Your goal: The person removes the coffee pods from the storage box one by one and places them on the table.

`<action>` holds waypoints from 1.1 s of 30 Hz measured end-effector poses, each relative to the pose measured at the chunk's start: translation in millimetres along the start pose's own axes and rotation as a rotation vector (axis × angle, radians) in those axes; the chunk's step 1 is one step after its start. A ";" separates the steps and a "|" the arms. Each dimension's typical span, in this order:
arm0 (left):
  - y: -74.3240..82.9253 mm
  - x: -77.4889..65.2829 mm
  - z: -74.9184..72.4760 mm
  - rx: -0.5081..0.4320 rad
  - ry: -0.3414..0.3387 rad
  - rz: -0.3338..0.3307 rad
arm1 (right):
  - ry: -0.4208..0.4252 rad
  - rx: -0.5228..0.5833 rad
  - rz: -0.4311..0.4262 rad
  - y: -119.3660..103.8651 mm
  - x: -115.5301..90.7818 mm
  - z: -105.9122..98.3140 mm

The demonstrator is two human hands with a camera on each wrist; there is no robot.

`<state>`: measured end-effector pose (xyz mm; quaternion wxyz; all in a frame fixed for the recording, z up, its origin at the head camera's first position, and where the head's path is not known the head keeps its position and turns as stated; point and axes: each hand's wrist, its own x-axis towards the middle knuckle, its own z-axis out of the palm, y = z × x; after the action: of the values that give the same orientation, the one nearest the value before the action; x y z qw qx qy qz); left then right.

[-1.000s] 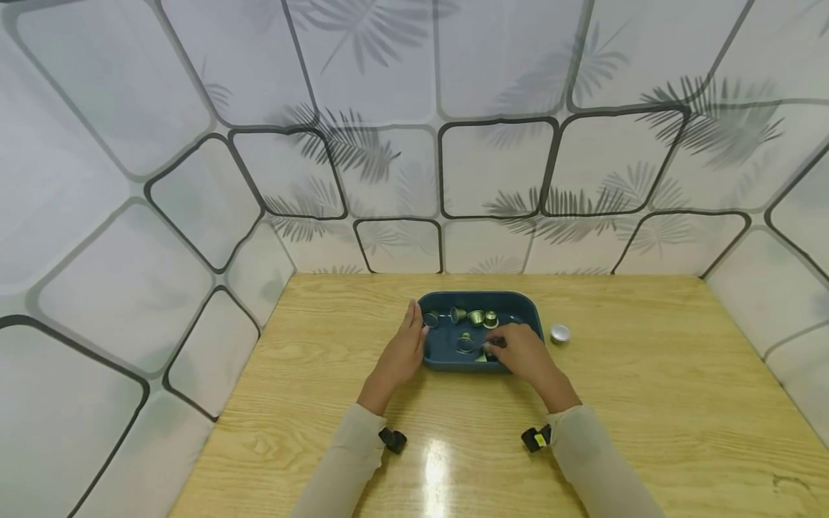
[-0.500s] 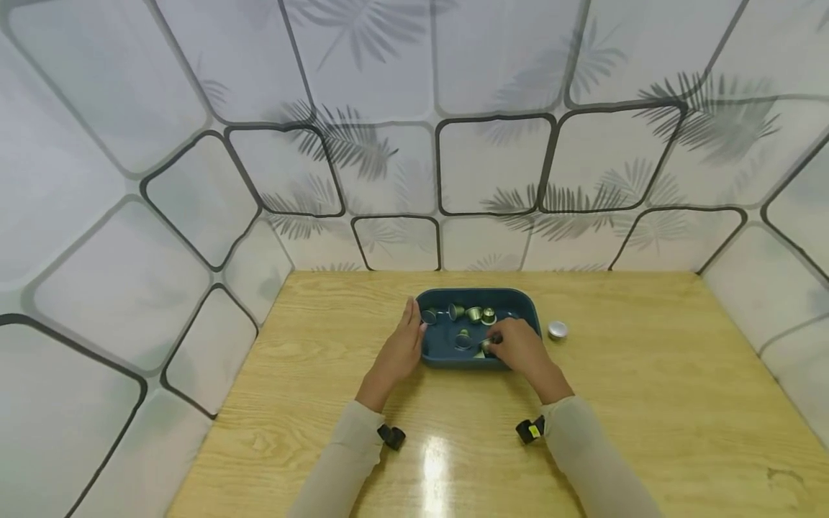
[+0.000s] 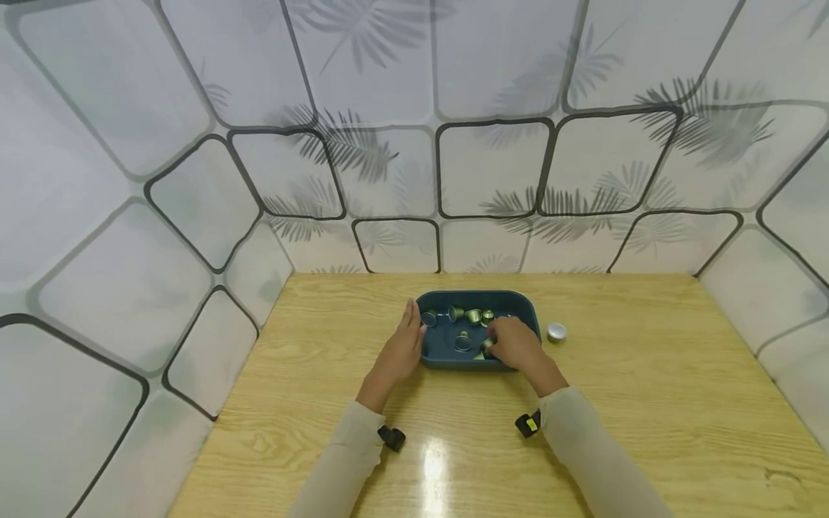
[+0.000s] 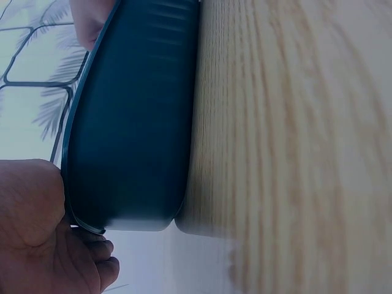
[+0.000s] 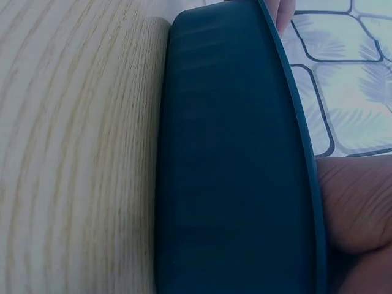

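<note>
A: What's the biggest thing being handled?
B: A dark blue tray (image 3: 453, 365), a rounded rectangle with a smooth rim and faint ribs on its outer wall. It sits flat on the pale wooden table (image 3: 311, 324).

A: Which way does it lie?
B: Its long axis runs from 9 to 3 o'clock, as the wearer sees it.

A: And the hands?
B: The left hand (image 3: 401, 344) holds the 9 o'clock end, fingers together outside it, thumb at the rim. The right hand (image 3: 518, 344) reaches in over the 4 o'clock corner, fingertips drawn narrow on a gold-green capsule (image 3: 487, 347).

A: What else is in there?
B: More small capsules, shiny gold-green. Taking the tray's middle as the dial's centre, the first capsule (image 3: 429, 318) is near 9:30. The second capsule (image 3: 456, 314), at 10, lies on its side, wide end towards 9. The third capsule (image 3: 474, 316) and fourth capsule (image 3: 488, 316) sit side by side around 12. The fifth capsule (image 3: 463, 342), at 8, points its narrow end towards 12.

A: Outside it?
B: One silvery capsule (image 3: 556, 332) on the wood, just beyond 3 o'clock.
</note>
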<state>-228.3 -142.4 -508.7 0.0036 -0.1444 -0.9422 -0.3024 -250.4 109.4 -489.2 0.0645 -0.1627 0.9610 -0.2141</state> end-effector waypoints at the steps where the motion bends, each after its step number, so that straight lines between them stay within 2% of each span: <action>1: -0.4 0.2 0.6 0.002 0.000 -0.001 | 0.001 -0.004 0.000 0.5 0.5 0.6; 14: 0.3 0.1 0.7 0.005 0.005 0.001 | 0.019 0.018 -0.014 4.3 5.3 5.3; 22: -0.5 0.2 1.7 -0.010 0.003 0.016 | 0.051 0.040 -0.043 3.9 0.2 6.7; 33: -2.2 0.7 1.9 -0.005 0.011 0.015 | 0.136 0.121 -0.057 1.1 -8.7 7.4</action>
<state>-229.4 -142.9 -511.4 0.0104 -0.1496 -0.9404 -0.3053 -241.2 110.4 -495.9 0.0027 -0.1708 0.9435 -0.2839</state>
